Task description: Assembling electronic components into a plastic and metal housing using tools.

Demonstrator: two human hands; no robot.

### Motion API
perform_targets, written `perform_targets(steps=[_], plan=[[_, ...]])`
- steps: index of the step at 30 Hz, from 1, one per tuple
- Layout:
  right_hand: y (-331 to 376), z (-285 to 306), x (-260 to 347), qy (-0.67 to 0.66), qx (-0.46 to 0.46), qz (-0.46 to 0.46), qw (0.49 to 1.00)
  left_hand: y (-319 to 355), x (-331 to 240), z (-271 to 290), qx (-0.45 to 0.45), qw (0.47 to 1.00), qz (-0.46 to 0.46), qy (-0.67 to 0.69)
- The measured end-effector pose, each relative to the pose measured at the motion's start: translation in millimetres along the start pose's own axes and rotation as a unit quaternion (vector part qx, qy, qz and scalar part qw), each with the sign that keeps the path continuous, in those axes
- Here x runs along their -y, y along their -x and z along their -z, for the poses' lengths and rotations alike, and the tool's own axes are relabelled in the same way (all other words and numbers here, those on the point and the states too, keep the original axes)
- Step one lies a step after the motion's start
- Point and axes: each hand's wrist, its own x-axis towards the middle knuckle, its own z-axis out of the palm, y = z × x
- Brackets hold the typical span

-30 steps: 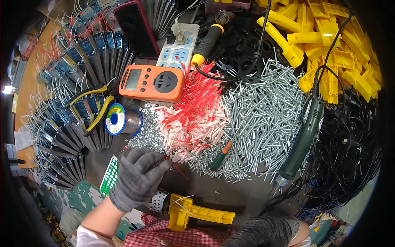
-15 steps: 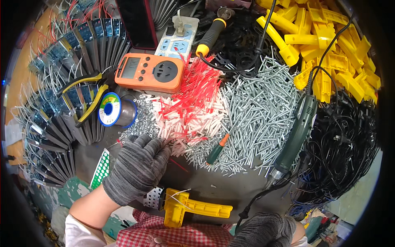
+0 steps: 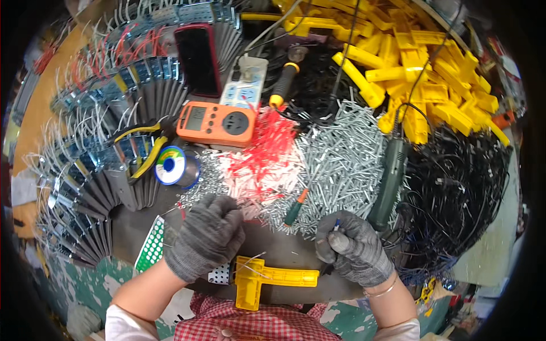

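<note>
I have both forearms coming in from the lower edge, angled inward over the dark worktop. The left forearm slants up and to the right, and its grey-gloved left hand [image 3: 206,241] shows me its back, knuckles forward. The fingers curl downward with their tips hidden, so I cannot tell whether they grip anything. A green-and-white perforated strip [image 3: 151,244] lies just to its left, and loose nuts [image 3: 207,183] spread beyond its knuckles.

The right forearm slants up and to the left, a thin bracelet [image 3: 380,292] at the wrist. I see the gloved right hand [image 3: 355,247] turned inward, thumb drawn against bent fingers, pinching a small blue-and-white piece [image 3: 336,224] that pokes up between them; it is too small for me to name.

Between the hands and nearer the body, the yellow plastic part [image 3: 248,292] sits at the worktop's near edge, its bar pointing toward the right wrist. A perforated metal plate [image 3: 219,275] adjoins its left side, and pale wires [image 3: 250,267] cross it. Past the right hand I have the long screws [image 3: 341,170] in a heap, with a dark green power screwdriver [image 3: 388,182] along their right side.
</note>
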Motion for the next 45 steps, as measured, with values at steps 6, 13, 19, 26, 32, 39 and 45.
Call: perform_targets(steps=[6, 13, 19, 26, 32, 39, 45], plan=[[28.7, 5.6, 16.1, 0.080, 0.039, 0.023, 0.996, 19.8, -16.1, -7.8, -0.043, 0.993, 0.089, 0.058], [80.3, 39.3, 40.1, 0.136, 0.261, 0.013, 0.956, 72.4, -19.1, -15.3, -0.061, 0.952, 0.220, 0.206], [98.8, 67.3, 1.8, 0.095, 0.292, 0.056, 0.950, 87.2, -42.9, -47.3, -0.077, 0.928, 0.294, 0.216], [113.4, 74.0, -33.7, 0.143, 0.240, 0.061, 0.958, 81.2, -40.6, -39.0, -0.082, 0.900, 0.299, 0.305], [129.1, 76.0, -55.0, 0.201, 0.178, 0.067, 0.961, 80.4, -28.6, -34.4, -0.096, 0.926, 0.251, 0.267], [144.3, 75.6, -72.8, 0.270, 0.109, 0.068, 0.954, 73.4, -20.6, -18.7, -0.017, 0.950, 0.240, 0.199], [147.4, 73.8, -67.0, 0.342, 0.067, 0.070, 0.935, 66.6, -18.9, -26.9, -0.019, 0.960, 0.202, 0.195]])
